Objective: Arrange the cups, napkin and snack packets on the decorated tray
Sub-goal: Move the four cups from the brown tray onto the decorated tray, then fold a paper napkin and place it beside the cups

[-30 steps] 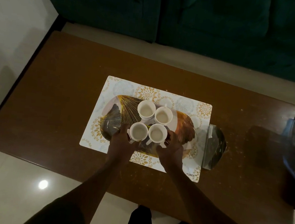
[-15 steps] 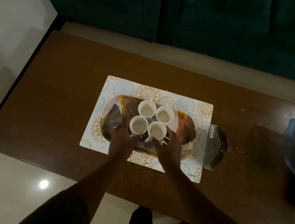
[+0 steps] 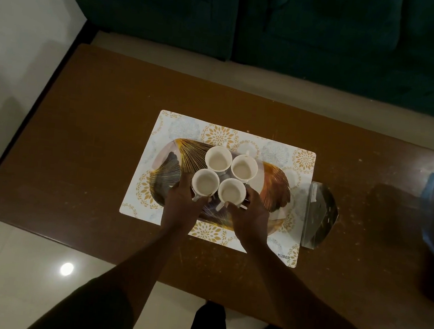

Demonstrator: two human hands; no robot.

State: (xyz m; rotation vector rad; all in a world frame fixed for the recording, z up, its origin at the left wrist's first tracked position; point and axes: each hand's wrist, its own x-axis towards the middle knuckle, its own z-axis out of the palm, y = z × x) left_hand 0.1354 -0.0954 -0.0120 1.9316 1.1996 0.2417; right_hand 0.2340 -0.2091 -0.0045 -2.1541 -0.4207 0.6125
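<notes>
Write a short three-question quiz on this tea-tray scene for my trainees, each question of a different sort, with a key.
1. How many white cups stand on the decorated tray?
2. True or false: the tray rests directly on the bare wooden table.
3. Which cup does the left hand touch? A) near-left cup B) far-right cup C) none

Key
1. Four.
2. False: it lies on the patterned placemat.
3. A: the near-left cup; the right hand is at the near-right cup.

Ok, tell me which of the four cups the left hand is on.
The near-left cup, on the tray: the left hand touches its near side. The right hand is at the near-right cup; the two far cups are untouched.
</notes>
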